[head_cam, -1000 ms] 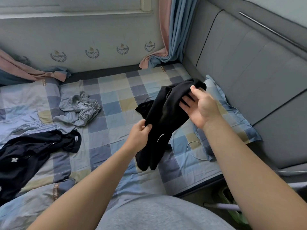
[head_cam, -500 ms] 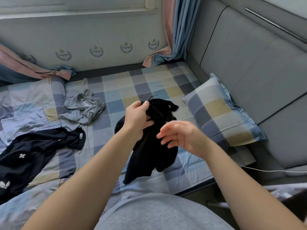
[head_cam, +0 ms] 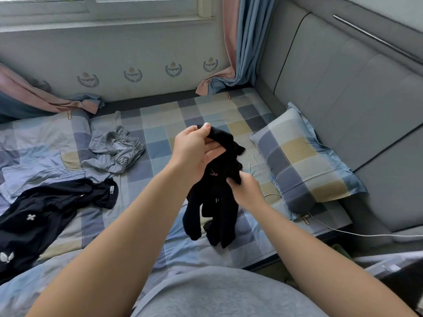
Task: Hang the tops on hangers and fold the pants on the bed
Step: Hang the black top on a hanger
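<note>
At the centre of the frame, above the checked bed (head_cam: 160, 124), the left hand (head_cam: 194, 152) pinches the top of a crumpled black cloth garment (head_cam: 217, 191) while the right hand (head_cam: 245, 191) grips its middle, probably to find an edge and shake it open.

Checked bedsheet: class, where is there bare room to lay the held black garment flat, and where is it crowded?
Free: the middle of the checked bedsheet, between the crumpled grey garment and the checked pillow, back to the wall. Crowded: the left side, where the grey garment, a pale blue garment and a black garment with white marks lie.
</note>
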Tool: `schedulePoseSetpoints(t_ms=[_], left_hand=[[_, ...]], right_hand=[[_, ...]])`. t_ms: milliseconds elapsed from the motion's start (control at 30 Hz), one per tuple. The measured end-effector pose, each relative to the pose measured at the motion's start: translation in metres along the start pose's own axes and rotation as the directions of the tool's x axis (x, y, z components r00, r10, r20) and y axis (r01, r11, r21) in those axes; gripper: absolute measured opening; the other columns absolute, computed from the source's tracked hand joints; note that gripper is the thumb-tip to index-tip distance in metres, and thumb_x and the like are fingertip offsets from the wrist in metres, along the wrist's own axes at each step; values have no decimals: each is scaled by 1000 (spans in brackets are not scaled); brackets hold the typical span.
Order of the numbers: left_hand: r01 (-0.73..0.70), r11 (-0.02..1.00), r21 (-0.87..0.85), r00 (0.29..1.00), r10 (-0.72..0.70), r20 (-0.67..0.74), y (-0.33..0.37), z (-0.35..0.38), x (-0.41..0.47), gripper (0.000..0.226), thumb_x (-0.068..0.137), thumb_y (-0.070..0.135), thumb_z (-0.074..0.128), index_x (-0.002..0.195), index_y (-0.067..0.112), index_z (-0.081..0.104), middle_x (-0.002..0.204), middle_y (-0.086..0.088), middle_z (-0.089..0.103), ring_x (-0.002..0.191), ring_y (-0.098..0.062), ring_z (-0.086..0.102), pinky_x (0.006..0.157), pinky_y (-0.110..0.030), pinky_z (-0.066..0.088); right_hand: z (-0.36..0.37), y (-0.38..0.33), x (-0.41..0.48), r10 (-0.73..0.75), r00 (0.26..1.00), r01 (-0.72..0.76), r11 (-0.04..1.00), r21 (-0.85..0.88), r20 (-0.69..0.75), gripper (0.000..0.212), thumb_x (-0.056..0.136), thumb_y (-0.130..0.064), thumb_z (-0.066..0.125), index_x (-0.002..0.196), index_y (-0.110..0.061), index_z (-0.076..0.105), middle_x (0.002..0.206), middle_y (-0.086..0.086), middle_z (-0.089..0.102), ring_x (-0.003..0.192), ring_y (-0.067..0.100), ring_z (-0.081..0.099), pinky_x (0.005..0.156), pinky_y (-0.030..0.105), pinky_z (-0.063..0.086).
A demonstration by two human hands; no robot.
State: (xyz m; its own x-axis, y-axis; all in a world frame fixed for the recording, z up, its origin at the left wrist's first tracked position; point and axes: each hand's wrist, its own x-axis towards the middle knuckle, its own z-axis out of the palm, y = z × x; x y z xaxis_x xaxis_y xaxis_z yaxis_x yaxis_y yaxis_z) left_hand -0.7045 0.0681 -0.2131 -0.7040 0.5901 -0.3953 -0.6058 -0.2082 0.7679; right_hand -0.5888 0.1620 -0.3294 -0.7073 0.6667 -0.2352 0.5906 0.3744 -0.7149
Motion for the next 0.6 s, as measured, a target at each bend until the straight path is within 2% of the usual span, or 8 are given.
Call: schedulePoseSetpoints(t_ms=[67, 100, 200, 267, 367, 467, 533, 600], left_hand=[[-33, 999, 9, 999, 34, -37, 0, -9, 8, 11, 104, 10, 50, 95, 6, 55, 103, -25, 70, 91, -35, 74, 76, -42, 62], [-54, 998, 37, 997, 56, -56, -1, -16, 13, 10, 104, 11, 50, 98, 5, 57, 106, -24, 71, 95, -34, 74, 80, -43, 61], [-40, 978, 205, 996, 57, -74, -9, -36, 20, 11, 102, 15, 56, 109, 9, 63, 106, -12, 75, 102, -28, 73, 86, -42, 60], [44, 926, 374, 998, -27, -52, -21, -48, 16, 14, 99, 19, 62, 112, 13, 65, 108, -8, 75, 107, -27, 71, 90, -43, 59], [114, 765, 633, 986, -165, 23, -44, -55, 1, 16, 95, 30, 68, 108, 20, 67, 115, -6, 73, 108, -24, 70, 95, -43, 57], [64, 628, 775, 945, -289, 156, -67, -54, -9, 42, 87, 41, 75, 123, 25, 61, 121, 5, 67, 110, -12, 65, 88, -30, 55], [2, 600, 800, 922, -310, 230, -84, -52, -6, 61, 81, 42, 81, 132, 24, 53, 123, 6, 62, 112, -10, 63, 87, -25, 51], [-55, 578, 814, 932, -262, 249, -98, -49, -2, 59, 80, 36, 82, 130, 21, 53, 118, 7, 63, 107, -8, 64, 86, -25, 52]], right_hand=[[-15, 1, 0, 19, 1000, -19, 1000, 10, -8, 32, 102, -26, 55, 71, -18, 50, 66, -6, 53, 70, 22, 53, 54, 25, 34], [-22, 2, 2, 37, 999, -37, 998, 44, -9, 35, 101, -29, 57, 69, -17, 52, 64, -3, 54, 65, 20, 52, 53, 27, 34], [-42, -4, 7, 101, 994, -92, 978, 188, -38, 37, 98, -36, 62, 81, -4, 64, 72, 10, 63, 70, 25, 58, 63, 35, 44], [-50, -11, 9, 154, 988, -142, 944, 299, -15, 38, 97, -37, 63, 80, -3, 62, 75, 12, 59, 70, 25, 57, 64, 34, 44], [-58, -24, 10, 239, 970, -224, 798, 559, 47, 27, 100, -29, 61, 84, -7, 65, 83, 11, 65, 75, 25, 63, 62, 32, 50], [-63, -40, 7, 266, 961, -243, 677, 695, 78, 22, 99, -28, 62, 90, -9, 67, 90, 9, 70, 80, 22, 68, 59, 30, 55], [-65, -49, 4, 235, 966, -237, 641, 730, 107, 22, 99, -29, 62, 95, -7, 68, 94, 10, 72, 84, 22, 70, 56, 28, 56], [-70, -59, 2, 190, 973, -221, 581, 783, 134, 24, 100, -27, 61, 99, -4, 66, 91, 12, 72, 80, 21, 71, 58, 29, 57]])
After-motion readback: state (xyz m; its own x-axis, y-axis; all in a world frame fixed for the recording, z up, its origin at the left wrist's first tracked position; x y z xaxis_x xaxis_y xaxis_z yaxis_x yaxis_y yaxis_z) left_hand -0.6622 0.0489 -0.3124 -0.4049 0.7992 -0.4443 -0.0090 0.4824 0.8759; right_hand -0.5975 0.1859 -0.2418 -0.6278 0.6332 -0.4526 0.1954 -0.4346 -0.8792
